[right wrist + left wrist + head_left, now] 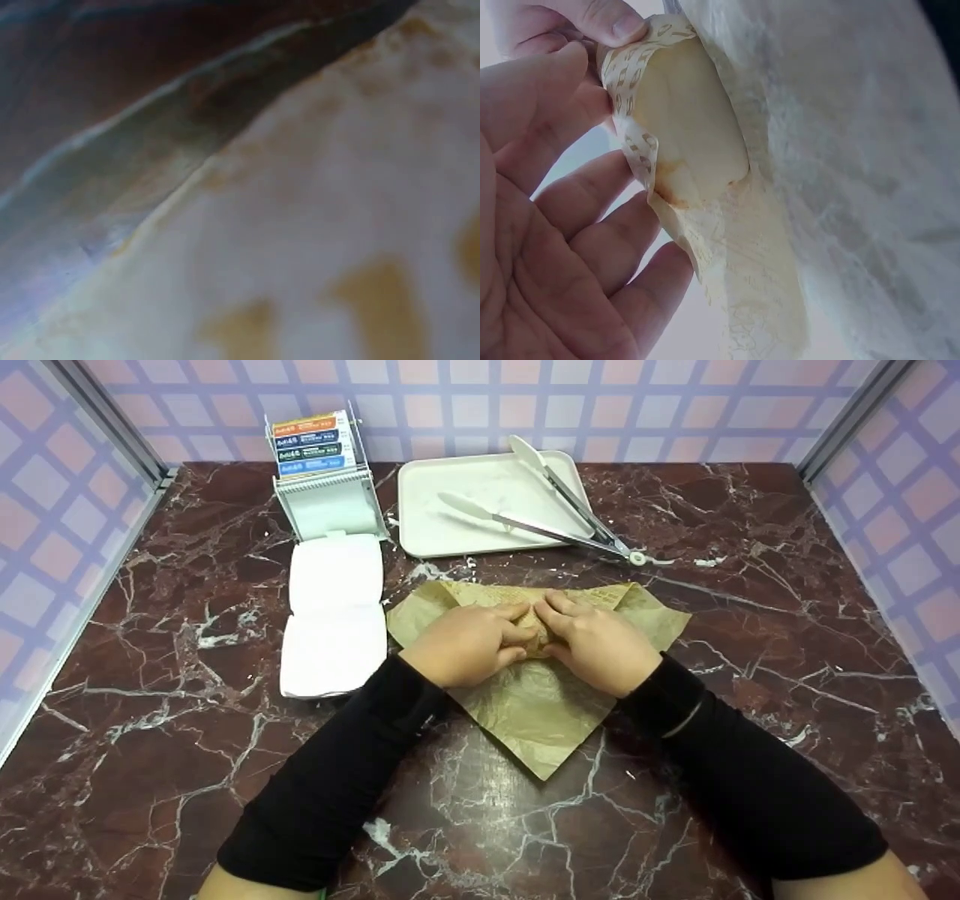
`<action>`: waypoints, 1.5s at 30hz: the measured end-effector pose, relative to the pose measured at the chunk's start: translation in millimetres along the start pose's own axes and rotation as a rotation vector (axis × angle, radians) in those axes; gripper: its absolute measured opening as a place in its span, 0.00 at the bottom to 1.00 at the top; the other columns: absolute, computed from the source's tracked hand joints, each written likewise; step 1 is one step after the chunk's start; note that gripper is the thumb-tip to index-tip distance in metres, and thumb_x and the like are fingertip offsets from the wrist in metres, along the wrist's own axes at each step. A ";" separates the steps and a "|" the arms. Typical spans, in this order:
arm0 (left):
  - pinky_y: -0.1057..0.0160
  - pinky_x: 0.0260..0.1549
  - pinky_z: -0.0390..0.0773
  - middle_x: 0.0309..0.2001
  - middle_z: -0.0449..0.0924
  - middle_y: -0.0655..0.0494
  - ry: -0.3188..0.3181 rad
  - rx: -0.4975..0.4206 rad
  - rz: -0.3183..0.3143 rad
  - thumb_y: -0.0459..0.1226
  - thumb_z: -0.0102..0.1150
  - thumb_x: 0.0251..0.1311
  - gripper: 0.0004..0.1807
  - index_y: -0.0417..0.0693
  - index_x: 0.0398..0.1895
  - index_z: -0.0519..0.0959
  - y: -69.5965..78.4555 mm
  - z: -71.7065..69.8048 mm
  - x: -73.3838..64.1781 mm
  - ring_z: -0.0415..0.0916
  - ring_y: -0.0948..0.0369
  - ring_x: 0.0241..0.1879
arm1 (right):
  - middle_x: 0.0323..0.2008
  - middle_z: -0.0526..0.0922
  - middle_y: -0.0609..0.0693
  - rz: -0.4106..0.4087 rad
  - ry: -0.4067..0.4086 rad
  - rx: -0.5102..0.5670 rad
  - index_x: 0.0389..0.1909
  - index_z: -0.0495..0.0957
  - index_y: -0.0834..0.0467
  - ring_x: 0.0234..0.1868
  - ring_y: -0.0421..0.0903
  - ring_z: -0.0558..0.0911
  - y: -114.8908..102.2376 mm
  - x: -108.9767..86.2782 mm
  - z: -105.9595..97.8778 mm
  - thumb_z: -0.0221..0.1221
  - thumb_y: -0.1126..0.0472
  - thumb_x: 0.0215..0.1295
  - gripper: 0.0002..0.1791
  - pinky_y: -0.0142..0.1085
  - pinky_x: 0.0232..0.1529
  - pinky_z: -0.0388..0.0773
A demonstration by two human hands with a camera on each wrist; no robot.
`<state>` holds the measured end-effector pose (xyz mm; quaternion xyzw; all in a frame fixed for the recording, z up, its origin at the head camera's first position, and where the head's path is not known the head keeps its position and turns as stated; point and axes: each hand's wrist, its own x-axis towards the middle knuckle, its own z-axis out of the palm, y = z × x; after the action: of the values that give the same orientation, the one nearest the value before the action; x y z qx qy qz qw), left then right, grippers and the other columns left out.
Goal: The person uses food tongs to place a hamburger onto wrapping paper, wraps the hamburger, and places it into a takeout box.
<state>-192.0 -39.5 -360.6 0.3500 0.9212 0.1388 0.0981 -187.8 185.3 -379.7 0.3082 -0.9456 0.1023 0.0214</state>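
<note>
A brownish sheet of wrapping paper (544, 727) lies in a diamond on the table, its far part folded inward over a bulge. My left hand (472, 645) and right hand (600, 645) meet over this fold, fingers bent around the bundle and thumbs on the near side. In the left wrist view the printed paper curls round a smooth pale piece of food (690, 112), perhaps a bun, with an orange-brown stain at its edge. Left fingers (600, 247) touch the paper's outside. Blurred printed paper (315, 210) fills much of the right wrist view; no hand shows there.
An open white clamshell box (334, 649) lies to the left. Behind it stands a white rack (330, 506) with several coloured boxes (311, 446). A white tray (427, 529) at the back bears spread tongs (555, 531), whose hinge end overhangs its front right corner.
</note>
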 end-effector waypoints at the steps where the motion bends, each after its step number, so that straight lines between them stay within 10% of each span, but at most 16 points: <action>1: 0.46 0.74 0.72 0.80 0.62 0.52 0.005 0.012 0.008 0.48 0.59 0.75 0.22 0.61 0.70 0.79 0.3 -0.5 -0.3 0.72 0.44 0.73 | 0.76 0.69 0.63 0.002 -0.001 -0.005 0.76 0.69 0.61 0.73 0.66 0.74 0.2 -0.2 -0.2 0.67 0.52 0.71 0.37 0.60 0.71 0.74; 12: 0.55 0.66 0.79 0.63 0.83 0.54 -0.048 0.006 0.060 0.56 0.75 0.56 0.37 0.53 0.68 0.79 28.3 -8.0 -18.8 0.81 0.56 0.60 | 0.77 0.68 0.62 0.006 -0.008 -0.012 0.76 0.68 0.60 0.72 0.66 0.75 -0.3 0.4 -0.5 0.66 0.54 0.72 0.36 0.59 0.71 0.74; 17: 0.54 0.63 0.81 0.61 0.80 0.54 -0.184 0.056 0.077 0.63 0.81 0.40 0.50 0.53 0.68 0.76 41.3 4.1 -23.1 0.79 0.56 0.57 | 0.77 0.67 0.61 0.013 -0.028 -0.005 0.77 0.66 0.59 0.72 0.65 0.75 -0.5 0.3 -0.7 0.65 0.54 0.73 0.36 0.58 0.72 0.74; 24: 0.49 0.65 0.78 0.60 0.74 0.52 -0.214 0.173 0.042 0.57 0.87 0.35 0.50 0.54 0.64 0.74 47.1 18.8 -22.0 0.74 0.51 0.59 | 0.78 0.67 0.61 0.009 -0.032 -0.012 0.77 0.66 0.59 0.73 0.65 0.74 0.1 0.5 -3.3 0.65 0.54 0.73 0.36 0.59 0.72 0.73; 36: 0.53 0.53 0.85 0.45 0.88 0.57 -0.031 0.087 0.160 0.37 0.66 0.66 0.07 0.53 0.46 0.85 41.6 12.8 -12.7 0.85 0.56 0.44 | 0.77 0.68 0.62 -0.020 -0.015 -0.020 0.76 0.68 0.60 0.71 0.66 0.76 1.7 -1.1 -5.2 0.66 0.50 0.71 0.38 0.58 0.70 0.75; 45: 0.48 0.71 0.73 0.60 0.82 0.49 0.213 -0.002 0.103 0.33 0.65 0.63 0.09 0.50 0.45 0.88 24.0 7.7 -2.9 0.77 0.51 0.62 | 0.75 0.72 0.63 -0.101 -0.005 -0.032 0.76 0.70 0.57 0.68 0.66 0.78 5.9 0.9 -9.2 0.68 0.38 0.65 0.45 0.60 0.67 0.78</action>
<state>-172.9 -22.9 -359.8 0.3799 0.9071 0.1808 -0.0070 -192.2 191.3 -371.7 0.3554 -0.9304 0.0853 0.0288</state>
